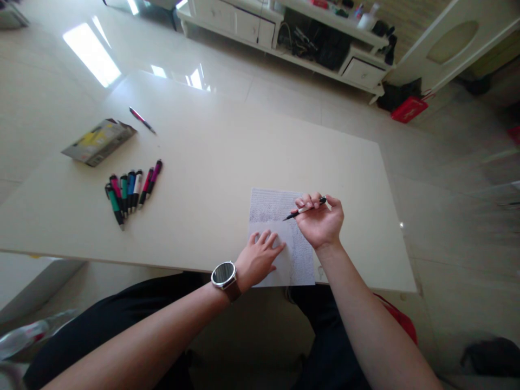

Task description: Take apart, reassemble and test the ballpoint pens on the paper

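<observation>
A sheet of paper covered with dense dark marks lies at the table's near edge. My left hand rests on it with fingers spread, over a paler blank area of the paper. In my right hand is a white and black pen, gripped between thumb and fingers with the palm turned up. The pen's tip points left above the marked part; whether it touches the paper I cannot tell. A round watch with a brown strap sits on my left wrist.
Several coloured pens lie in a row on the white table, left of the paper. Behind them are a grey and yellow box and a single red and dark pen. A white cabinet stands across the floor.
</observation>
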{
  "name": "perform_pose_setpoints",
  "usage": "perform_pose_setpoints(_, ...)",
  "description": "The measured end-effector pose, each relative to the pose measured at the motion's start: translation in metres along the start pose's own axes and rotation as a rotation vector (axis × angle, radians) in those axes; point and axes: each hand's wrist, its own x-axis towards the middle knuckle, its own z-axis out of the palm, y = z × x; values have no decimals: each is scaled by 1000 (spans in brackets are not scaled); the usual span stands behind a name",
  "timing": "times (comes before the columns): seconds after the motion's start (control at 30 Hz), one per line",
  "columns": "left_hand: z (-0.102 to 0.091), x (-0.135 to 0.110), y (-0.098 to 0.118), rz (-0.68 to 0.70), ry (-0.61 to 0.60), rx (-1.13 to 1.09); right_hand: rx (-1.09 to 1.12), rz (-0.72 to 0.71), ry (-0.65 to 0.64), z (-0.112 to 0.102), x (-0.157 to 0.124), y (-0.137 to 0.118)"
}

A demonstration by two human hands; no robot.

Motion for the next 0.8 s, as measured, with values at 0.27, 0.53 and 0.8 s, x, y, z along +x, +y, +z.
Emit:
perform_pose_setpoints(0.27,0,0,0,-2,-3,-9,83,25,36,2,-1,0)
perform_pose_setpoints(0.53,3,0,-1,2,8,-6,66,6,38,4,-1,-1)
perform_pose_setpoints(0.8,10,-7,9,-16,-49,27,-346,-35,169,-6,8,26)
